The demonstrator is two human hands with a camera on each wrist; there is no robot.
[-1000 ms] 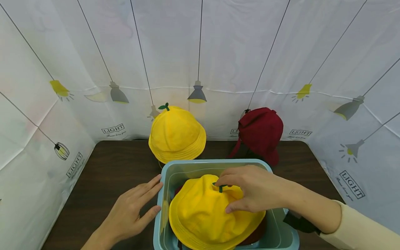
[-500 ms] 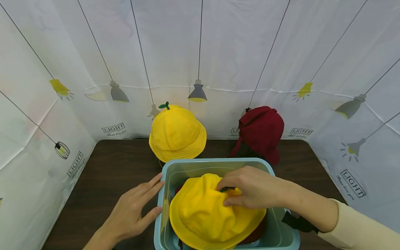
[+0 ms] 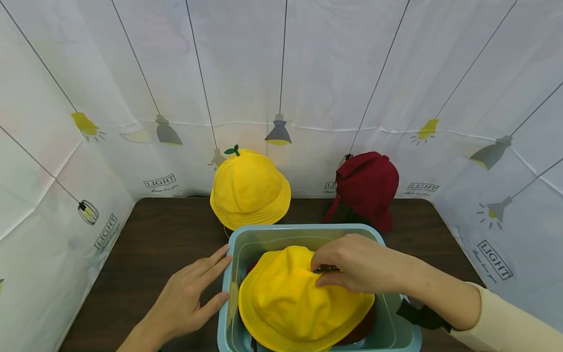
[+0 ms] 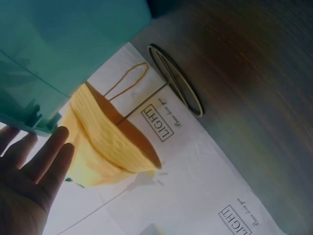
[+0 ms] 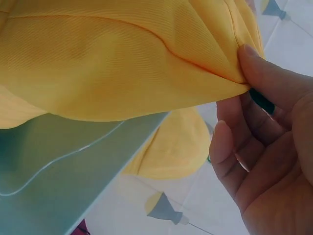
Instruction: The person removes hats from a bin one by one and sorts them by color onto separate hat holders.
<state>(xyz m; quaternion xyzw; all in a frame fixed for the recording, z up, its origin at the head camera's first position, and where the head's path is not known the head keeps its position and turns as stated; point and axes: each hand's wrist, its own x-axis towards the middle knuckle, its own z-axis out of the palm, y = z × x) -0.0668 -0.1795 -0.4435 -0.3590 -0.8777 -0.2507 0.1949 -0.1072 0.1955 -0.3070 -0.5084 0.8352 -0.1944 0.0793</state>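
Note:
A yellow bucket hat (image 3: 290,298) with a green sprout on its crown lies in a light blue plastic bin (image 3: 231,293). My right hand (image 3: 356,264) pinches the crown beside the sprout; in the right wrist view, thumb and fingers hold the gathered yellow cloth (image 5: 146,58), with the green leaf (image 5: 261,101) between them. My left hand (image 3: 189,293) has its fingers extended, with the fingertips at the bin's left rim. Part of a dark reddish-brown item (image 3: 362,327) shows beneath the yellow hat, mostly hidden.
Behind the bin, a second yellow bucket hat (image 3: 248,188) hangs on a wire stand whose round base (image 4: 176,81) shows in the left wrist view. To its right is a dark red cap (image 3: 369,186). A lamp-printed white curtain (image 3: 316,73) encloses the dark wooden table (image 3: 171,230).
My right hand has closed its thumb and fingers on the hat's crown by the sprout, gathering the cloth. The left hand stays at the bin's rim.

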